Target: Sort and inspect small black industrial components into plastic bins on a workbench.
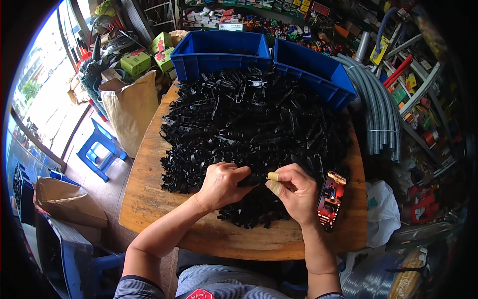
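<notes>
Wooden table point(144, 194) is carrying heaped black parts point(234, 124). Left hand point(221, 185) is gripping a dark part point(253, 180) over the heap's near side; right hand point(299, 195) is hovering beside it, cannot tell if gripping. Fingertip covers point(273, 176) are perhaps dulling touch, risking a drop among lookalikes.

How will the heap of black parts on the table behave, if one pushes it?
The heap of black parts would probably spread rather than move as one block, being many loose, overlapping pieces. Single pieces are likely light: they look small and plastic. Pushed rightward, some may fall, since the heap nears the edge of the wooden table.
</notes>
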A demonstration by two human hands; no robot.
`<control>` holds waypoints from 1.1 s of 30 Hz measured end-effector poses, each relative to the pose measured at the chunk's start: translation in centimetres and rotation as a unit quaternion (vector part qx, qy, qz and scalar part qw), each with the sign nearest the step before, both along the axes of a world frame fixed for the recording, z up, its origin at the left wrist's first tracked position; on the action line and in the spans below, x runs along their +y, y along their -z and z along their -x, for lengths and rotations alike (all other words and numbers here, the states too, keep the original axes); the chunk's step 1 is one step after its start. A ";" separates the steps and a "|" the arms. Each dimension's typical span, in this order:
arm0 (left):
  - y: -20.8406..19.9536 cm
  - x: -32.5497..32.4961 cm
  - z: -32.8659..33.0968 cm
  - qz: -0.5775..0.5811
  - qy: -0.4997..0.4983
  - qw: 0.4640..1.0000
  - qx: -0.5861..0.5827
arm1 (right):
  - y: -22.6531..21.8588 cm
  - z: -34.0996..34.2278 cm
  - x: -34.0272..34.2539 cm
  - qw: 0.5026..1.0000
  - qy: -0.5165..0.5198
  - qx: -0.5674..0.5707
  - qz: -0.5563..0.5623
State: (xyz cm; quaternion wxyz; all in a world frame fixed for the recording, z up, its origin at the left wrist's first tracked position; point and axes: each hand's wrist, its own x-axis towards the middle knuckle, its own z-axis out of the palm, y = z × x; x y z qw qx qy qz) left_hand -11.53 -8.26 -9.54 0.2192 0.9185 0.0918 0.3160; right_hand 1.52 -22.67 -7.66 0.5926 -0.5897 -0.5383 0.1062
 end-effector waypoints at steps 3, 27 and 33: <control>-0.1 0.1 0.2 -0.011 0.017 1.000 0.003 | -0.4 0.0 -0.1 0.999 -0.010 -0.019 0.030; -1.5 -0.4 2.1 0.042 0.048 0.991 0.117 | -0.1 2.5 -0.3 0.954 0.008 -0.297 0.031; -1.5 -1.5 1.7 0.023 0.014 0.987 0.160 | 0.8 3.2 -1.0 0.835 0.056 -0.533 0.127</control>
